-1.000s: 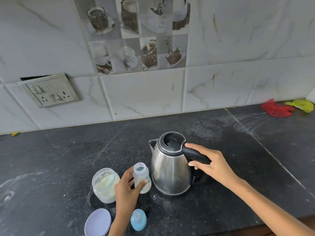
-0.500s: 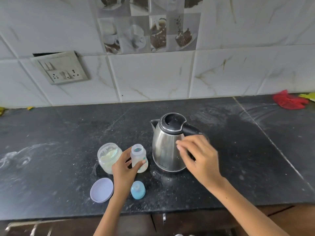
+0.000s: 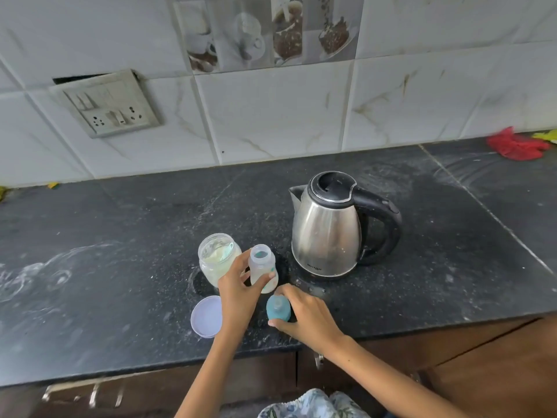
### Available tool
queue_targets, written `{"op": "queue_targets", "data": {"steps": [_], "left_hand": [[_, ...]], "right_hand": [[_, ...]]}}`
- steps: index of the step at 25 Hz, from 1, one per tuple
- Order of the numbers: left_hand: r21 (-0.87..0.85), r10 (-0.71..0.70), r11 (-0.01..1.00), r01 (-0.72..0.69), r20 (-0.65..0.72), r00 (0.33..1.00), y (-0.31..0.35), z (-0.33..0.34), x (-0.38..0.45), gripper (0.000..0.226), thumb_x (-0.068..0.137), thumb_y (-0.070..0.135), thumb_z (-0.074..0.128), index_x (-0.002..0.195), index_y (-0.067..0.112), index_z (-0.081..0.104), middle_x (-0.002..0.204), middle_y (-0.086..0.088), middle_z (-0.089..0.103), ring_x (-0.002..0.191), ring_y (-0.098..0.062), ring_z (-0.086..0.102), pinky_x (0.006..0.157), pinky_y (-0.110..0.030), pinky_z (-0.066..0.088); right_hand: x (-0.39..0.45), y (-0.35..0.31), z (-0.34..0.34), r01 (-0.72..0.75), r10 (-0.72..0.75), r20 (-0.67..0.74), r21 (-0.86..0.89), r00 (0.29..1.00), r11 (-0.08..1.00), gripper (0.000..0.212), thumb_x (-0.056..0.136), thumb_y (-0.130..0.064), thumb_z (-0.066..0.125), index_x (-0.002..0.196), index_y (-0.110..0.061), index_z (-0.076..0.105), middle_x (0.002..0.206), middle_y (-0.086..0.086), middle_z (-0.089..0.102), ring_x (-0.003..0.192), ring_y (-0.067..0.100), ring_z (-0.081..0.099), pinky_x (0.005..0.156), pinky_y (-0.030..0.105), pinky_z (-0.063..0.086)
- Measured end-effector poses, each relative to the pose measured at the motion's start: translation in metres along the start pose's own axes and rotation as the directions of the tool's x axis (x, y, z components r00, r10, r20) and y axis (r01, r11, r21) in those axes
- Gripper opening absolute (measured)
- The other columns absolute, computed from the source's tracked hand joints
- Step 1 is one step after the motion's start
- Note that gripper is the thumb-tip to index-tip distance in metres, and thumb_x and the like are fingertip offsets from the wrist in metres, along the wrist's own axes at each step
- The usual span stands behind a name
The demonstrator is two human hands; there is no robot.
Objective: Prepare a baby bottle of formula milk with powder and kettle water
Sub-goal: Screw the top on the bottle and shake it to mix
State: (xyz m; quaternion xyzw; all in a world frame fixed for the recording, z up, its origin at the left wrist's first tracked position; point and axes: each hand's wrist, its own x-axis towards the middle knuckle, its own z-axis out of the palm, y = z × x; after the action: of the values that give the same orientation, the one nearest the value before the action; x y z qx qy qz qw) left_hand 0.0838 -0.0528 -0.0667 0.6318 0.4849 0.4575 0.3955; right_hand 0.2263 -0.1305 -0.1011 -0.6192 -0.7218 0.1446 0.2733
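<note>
Two hands work low on the black countertop (image 3: 120,236). Left hand (image 3: 238,292) grips the baby bottle (image 3: 262,268), fingers and thumb curled round its lower body; bottle upright, mouth uncapped, pale liquid in the bottom, standing on the counter just right of the powder jar (image 3: 217,259). Right hand (image 3: 307,316) curls around the teal bottle cap (image 3: 278,308), thumb on its near side, fingers on the far side; cap sits on the counter just in front of the bottle. Powder jar open, cream powder inside, touching or nearly touching the left hand's fingers. Its white lid (image 3: 206,315) lies flat near the counter edge, left of the left wrist. Steel kettle (image 3: 327,233) stands upright right of the bottle, black lid closed, handle facing right, no hand on it. Red cloth (image 3: 515,144) far right by the wall.
</note>
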Motion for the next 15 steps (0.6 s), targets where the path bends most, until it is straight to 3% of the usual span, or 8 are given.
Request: {"op": "queue_targets", "data": {"steps": [3,6,8,12,15], "left_hand": [[-0.014,-0.015,1.000,0.015,0.043,0.999,-0.004,0.004,-0.002,0.050,0.070,0.012,0.081,0.112,0.030,0.060,0.107,0.020,0.066,0.102,0.001,0.060,0.084,-0.017,0.049],[-0.037,0.014,0.999,-0.011,0.073,0.997,-0.011,0.009,-0.004,0.052,0.068,0.014,0.084,0.111,0.028,0.060,0.108,0.015,0.067,0.103,-0.002,0.061,0.085,-0.018,0.050],[-0.019,0.044,0.999,-0.041,0.124,0.991,-0.016,0.014,-0.003,0.056,0.065,0.019,0.086,0.112,0.025,0.056,0.110,0.014,0.064,0.104,-0.006,0.059,0.085,-0.019,0.049],[-0.031,0.030,0.999,-0.025,0.178,0.983,-0.022,0.023,-0.006,0.057,0.071,0.019,0.082,0.119,0.023,0.049,0.112,0.008,0.063,0.102,-0.008,0.062,0.082,-0.025,0.054],[-0.020,0.025,1.000,-0.022,0.181,0.983,-0.023,0.023,-0.005,0.054,0.073,0.019,0.080,0.119,0.021,0.051,0.109,0.006,0.066,0.099,-0.008,0.064,0.079,-0.017,0.052]], "right_hand": [[-0.005,0.009,-0.009,-0.125,0.128,-0.094,0.039,0.987,0.991,0.044,0.084,-0.042,0.069,0.117,-0.022,0.048,0.113,-0.006,0.063,0.094,0.021,0.067,0.072,0.037,0.054],[-0.003,0.012,-0.031,-0.188,0.247,-0.210,0.265,0.946,0.946,0.039,0.087,-0.036,0.068,0.119,-0.025,0.049,0.112,-0.013,0.061,0.101,0.012,0.063,0.075,0.033,0.059],[0.006,0.005,-0.043,-0.147,0.260,-0.246,0.398,0.934,0.906,0.038,0.089,-0.030,0.068,0.122,-0.023,0.051,0.116,-0.012,0.059,0.108,0.013,0.061,0.076,0.029,0.061],[0.032,-0.016,-0.056,-0.092,0.179,-0.166,0.431,0.970,0.898,0.043,0.094,-0.024,0.063,0.134,-0.027,0.049,0.128,-0.009,0.052,0.120,0.009,0.054,0.091,0.030,0.056],[0.048,-0.022,-0.063,-0.097,0.127,-0.075,0.319,0.989,0.943,0.045,0.095,-0.020,0.061,0.136,-0.032,0.047,0.134,-0.007,0.048,0.124,0.005,0.047,0.102,0.031,0.049]]}}
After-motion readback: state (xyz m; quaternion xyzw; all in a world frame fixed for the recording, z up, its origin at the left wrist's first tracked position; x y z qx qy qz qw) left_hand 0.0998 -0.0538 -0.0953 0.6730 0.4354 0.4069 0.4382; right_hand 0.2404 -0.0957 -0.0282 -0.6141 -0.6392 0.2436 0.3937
